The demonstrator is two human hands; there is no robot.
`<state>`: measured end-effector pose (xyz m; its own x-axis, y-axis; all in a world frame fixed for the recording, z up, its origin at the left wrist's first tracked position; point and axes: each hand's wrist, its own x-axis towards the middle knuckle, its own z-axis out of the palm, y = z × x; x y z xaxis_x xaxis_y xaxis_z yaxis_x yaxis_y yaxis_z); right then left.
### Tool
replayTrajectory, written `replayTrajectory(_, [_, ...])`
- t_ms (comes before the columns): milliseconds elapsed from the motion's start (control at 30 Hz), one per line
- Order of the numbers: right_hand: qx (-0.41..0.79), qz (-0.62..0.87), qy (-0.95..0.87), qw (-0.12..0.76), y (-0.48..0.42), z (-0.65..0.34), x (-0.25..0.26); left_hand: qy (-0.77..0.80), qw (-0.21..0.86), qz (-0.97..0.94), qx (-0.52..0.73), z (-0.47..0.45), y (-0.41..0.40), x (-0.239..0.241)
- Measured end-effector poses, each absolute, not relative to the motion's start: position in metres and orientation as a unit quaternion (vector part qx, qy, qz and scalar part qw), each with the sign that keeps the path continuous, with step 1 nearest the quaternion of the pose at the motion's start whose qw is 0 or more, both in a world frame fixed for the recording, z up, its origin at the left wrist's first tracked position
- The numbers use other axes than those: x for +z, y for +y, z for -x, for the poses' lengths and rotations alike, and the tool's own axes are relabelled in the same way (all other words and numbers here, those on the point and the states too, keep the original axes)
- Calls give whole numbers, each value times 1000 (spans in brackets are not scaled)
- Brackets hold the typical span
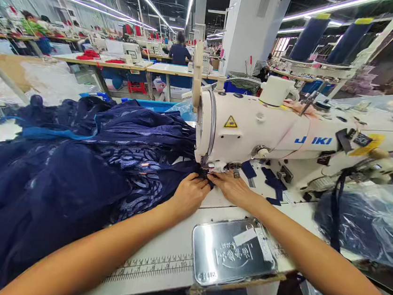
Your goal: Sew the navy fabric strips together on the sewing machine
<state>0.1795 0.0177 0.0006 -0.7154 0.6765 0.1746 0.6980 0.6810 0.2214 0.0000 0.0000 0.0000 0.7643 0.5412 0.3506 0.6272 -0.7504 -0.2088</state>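
A white industrial sewing machine (256,121) stands in front of me, its presser foot (208,167) low over a piece of navy fabric (183,172). Just left of the foot, my left hand (191,195) is closed on the fabric, fingers curled onto it. My right hand (233,187) comes in from the other side, its fingertips pressed together on the fabric edge beside the foot. Both sets of fingertips nearly meet at the needle area, where the fabric's exact fold is hidden. The fabric runs left into a large heap of navy garments (83,172) with shiny patterned trim.
A shiny metal tin lid (234,251) lies at the table's front edge, beside a printed ruler (154,268). Navy scraps (272,182) lie under the machine arm. A plastic-wrapped bundle (369,219) sits at right. Thread cones (310,36) stand above; a person (179,51) sits farther back.
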Motion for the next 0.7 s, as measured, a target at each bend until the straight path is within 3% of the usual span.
replayTrajectory(167, [-143,379,-912,68,12,-177,5,-334,134,920,-156,5,-16,3])
replayTrajectory(467, [-130,332,-913,196,1,-165,1,-371,5,915,-161,37,4,14])
replayTrajectory(700, [-50,276,-922,267,8,-177,-5,-391,29,910,-137,24,-4,15])
